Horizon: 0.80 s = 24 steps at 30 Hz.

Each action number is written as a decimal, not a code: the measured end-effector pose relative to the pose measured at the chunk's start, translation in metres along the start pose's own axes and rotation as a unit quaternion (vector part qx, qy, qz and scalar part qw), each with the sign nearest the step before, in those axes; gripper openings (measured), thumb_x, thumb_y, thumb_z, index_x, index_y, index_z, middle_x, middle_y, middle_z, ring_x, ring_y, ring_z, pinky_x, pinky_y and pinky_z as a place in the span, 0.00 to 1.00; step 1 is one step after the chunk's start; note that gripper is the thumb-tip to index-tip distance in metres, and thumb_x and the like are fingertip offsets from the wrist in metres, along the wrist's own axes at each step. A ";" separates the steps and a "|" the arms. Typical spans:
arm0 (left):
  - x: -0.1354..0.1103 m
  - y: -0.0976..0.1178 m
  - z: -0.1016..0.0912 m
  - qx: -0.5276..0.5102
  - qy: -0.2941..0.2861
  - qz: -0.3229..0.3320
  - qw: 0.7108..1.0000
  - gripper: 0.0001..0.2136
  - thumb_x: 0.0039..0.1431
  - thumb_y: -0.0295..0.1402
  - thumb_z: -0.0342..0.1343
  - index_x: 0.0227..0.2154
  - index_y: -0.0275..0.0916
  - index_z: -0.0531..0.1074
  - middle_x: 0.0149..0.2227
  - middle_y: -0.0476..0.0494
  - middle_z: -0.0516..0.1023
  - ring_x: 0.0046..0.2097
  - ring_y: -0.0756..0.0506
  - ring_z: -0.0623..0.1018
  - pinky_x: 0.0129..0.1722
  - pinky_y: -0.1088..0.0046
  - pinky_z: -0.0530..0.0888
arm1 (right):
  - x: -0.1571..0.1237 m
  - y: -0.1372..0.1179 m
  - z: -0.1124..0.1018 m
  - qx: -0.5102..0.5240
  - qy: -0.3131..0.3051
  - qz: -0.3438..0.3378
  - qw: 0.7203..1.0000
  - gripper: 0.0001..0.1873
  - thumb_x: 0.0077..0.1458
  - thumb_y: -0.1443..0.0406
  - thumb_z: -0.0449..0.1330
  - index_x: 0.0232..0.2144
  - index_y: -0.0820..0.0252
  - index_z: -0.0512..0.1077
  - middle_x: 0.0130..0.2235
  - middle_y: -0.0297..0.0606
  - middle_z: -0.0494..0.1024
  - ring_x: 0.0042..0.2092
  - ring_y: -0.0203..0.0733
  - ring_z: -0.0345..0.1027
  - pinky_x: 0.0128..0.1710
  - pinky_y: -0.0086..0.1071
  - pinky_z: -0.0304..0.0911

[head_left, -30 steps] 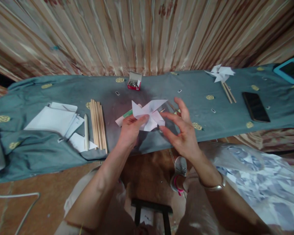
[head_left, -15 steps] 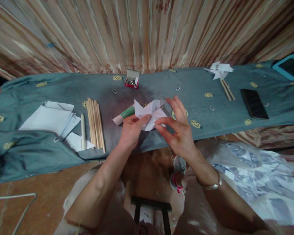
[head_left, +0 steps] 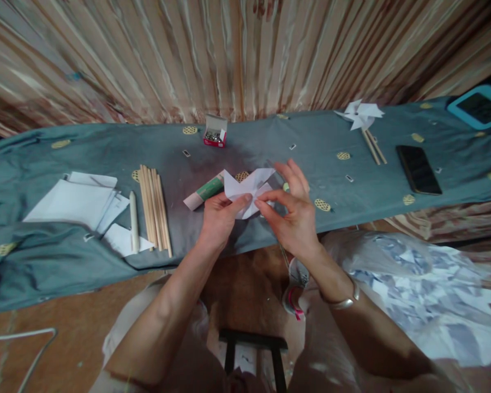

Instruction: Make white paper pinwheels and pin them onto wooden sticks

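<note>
Left hand (head_left: 220, 219) pinches the paper pinwheel (head_left: 239, 189) beneath its thumb; right hand (head_left: 291, 219) pinches it near the centre. Pinwheel held between both hands, over the table (head_left: 265, 142). Tube (head_left: 204, 192) just left; wooden sticks (head_left: 154, 210) farther left; small box (head_left: 215, 134) on far side; phone (head_left: 418, 170) right.

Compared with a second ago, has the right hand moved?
Yes: judged against the phone, the right hand has shifted slightly left, away from it, its fingers closing in on the paper pinwheel.
</note>
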<state>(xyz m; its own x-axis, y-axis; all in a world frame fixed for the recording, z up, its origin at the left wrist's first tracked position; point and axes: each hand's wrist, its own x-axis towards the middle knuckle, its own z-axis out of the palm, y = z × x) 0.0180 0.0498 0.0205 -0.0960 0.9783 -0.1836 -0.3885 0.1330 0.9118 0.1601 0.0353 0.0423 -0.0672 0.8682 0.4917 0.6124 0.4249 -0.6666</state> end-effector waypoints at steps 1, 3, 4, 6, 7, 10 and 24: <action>0.000 0.000 0.000 0.001 -0.001 0.000 1.000 0.06 0.39 0.34 0.69 0.23 0.41 0.80 0.27 0.49 0.81 0.28 0.49 0.75 0.33 0.71 0.71 | 0.000 0.000 0.000 -0.001 0.001 0.001 1.000 0.05 0.57 0.63 0.61 0.28 0.51 0.75 0.63 0.31 0.66 0.69 0.51 0.47 0.67 0.56 0.48; -0.001 0.000 0.000 0.010 -0.002 -0.002 1.000 0.06 0.39 0.34 0.68 0.24 0.40 0.80 0.28 0.48 0.82 0.28 0.49 0.75 0.34 0.71 0.71 | 0.000 0.001 0.001 -0.005 0.001 0.005 1.000 0.05 0.57 0.63 0.61 0.28 0.51 0.75 0.63 0.31 0.66 0.69 0.51 0.48 0.67 0.57 0.48; -0.001 0.000 0.000 0.016 -0.002 -0.004 1.000 0.06 0.39 0.34 0.68 0.24 0.40 0.80 0.28 0.48 0.82 0.28 0.49 0.75 0.34 0.71 0.71 | 0.000 0.001 0.001 -0.007 0.001 0.006 1.000 0.06 0.57 0.63 0.61 0.28 0.51 0.75 0.63 0.31 0.66 0.69 0.51 0.48 0.67 0.57 0.48; -0.001 0.000 0.000 0.026 -0.001 -0.008 1.000 0.07 0.39 0.35 0.68 0.23 0.40 0.80 0.27 0.48 0.81 0.28 0.49 0.75 0.33 0.71 0.71 | 0.000 0.002 0.002 -0.011 0.001 0.008 1.000 0.05 0.57 0.63 0.61 0.28 0.51 0.75 0.63 0.31 0.66 0.69 0.51 0.48 0.67 0.57 0.48; -0.001 0.000 0.000 0.028 -0.001 -0.008 1.000 0.07 0.39 0.35 0.68 0.23 0.40 0.80 0.27 0.48 0.81 0.28 0.49 0.75 0.33 0.71 0.71 | 0.000 0.002 0.002 -0.012 -0.001 0.009 1.000 0.05 0.57 0.63 0.61 0.28 0.51 0.75 0.63 0.31 0.66 0.69 0.51 0.48 0.67 0.57 0.49; -0.001 0.000 0.000 0.025 -0.002 -0.008 1.000 0.06 0.39 0.34 0.68 0.23 0.40 0.80 0.26 0.50 0.81 0.27 0.50 0.74 0.32 0.72 0.71 | 0.001 0.002 0.003 -0.015 0.001 0.012 1.000 0.06 0.56 0.63 0.61 0.27 0.52 0.75 0.63 0.32 0.66 0.69 0.51 0.49 0.67 0.56 0.49; -0.003 0.000 0.000 0.039 -0.008 0.003 0.999 0.07 0.40 0.34 0.69 0.25 0.39 0.81 0.27 0.48 0.81 0.28 0.49 0.75 0.34 0.72 0.71 | 0.001 0.004 0.005 -0.049 0.013 0.002 0.999 0.06 0.54 0.64 0.62 0.26 0.52 0.75 0.61 0.31 0.69 0.68 0.52 0.52 0.66 0.56 0.52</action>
<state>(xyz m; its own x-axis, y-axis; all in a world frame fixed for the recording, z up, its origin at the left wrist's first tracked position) 0.0180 0.0473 0.0211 -0.0834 0.9816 -0.1717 -0.3161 0.1374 0.9387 0.1581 0.0395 0.0376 -0.0450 0.8618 0.5053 0.6865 0.3942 -0.6110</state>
